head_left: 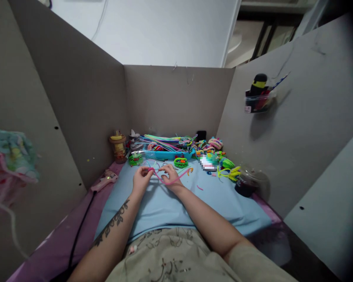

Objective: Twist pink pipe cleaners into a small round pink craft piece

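My left hand (141, 179) is closed in a pinch on a bright pink pipe cleaner (174, 181) above the blue cloth (161, 203). The pink strand bends down from those fingertips, then runs across my right hand (171, 177) and up to the right. My right hand's fingers curl round the strand close to the left fingertips; the exact grip is small in view. Just beyond the hands sits a green fuzzy piece with red and orange bits (181, 162). A short orange curl (190, 171) lies right of my right hand.
A blue tray (167, 155) of colourful pipe cleaners stands at the back. Left are a pink glue gun (105, 180) with a black cord and a tan-lidded jar (118, 148). A dark cup (247, 184) stands right. Grey panels enclose three sides.
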Action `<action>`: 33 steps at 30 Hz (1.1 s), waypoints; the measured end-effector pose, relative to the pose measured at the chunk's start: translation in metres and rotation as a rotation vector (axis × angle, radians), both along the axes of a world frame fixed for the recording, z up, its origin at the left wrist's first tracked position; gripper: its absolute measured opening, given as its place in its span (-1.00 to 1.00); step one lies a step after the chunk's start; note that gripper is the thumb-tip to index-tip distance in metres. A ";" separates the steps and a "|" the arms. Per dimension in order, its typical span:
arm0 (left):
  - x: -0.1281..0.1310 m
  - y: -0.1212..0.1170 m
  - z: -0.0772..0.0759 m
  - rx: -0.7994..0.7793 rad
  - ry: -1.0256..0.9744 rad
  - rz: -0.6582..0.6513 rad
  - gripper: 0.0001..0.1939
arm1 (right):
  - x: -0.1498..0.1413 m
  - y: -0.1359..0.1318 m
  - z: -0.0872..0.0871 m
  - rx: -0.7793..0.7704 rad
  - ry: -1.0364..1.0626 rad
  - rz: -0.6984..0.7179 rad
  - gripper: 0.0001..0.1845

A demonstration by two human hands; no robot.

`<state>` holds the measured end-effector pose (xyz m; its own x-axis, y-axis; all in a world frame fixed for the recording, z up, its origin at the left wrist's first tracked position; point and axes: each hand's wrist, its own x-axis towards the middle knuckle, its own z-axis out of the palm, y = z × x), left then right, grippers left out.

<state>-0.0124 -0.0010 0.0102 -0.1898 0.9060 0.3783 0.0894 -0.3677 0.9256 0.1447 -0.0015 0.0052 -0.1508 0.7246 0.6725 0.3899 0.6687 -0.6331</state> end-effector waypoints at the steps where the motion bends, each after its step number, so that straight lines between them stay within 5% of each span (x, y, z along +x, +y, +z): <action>1: -0.001 0.001 0.000 -0.017 -0.034 0.015 -0.65 | -0.001 -0.002 0.000 0.008 -0.021 0.029 -0.63; 6: -0.001 0.004 -0.001 -0.024 -0.034 0.053 -0.66 | -0.004 -0.008 0.004 0.076 -0.068 0.044 -0.88; 15: 0.002 0.000 -0.007 0.148 0.400 0.042 -0.79 | -0.001 -0.008 0.007 0.232 -0.003 -0.059 -0.90; 33: 0.002 0.000 -0.009 0.186 0.494 -0.058 -0.83 | 0.002 -0.004 0.007 0.059 -0.012 -0.135 -0.95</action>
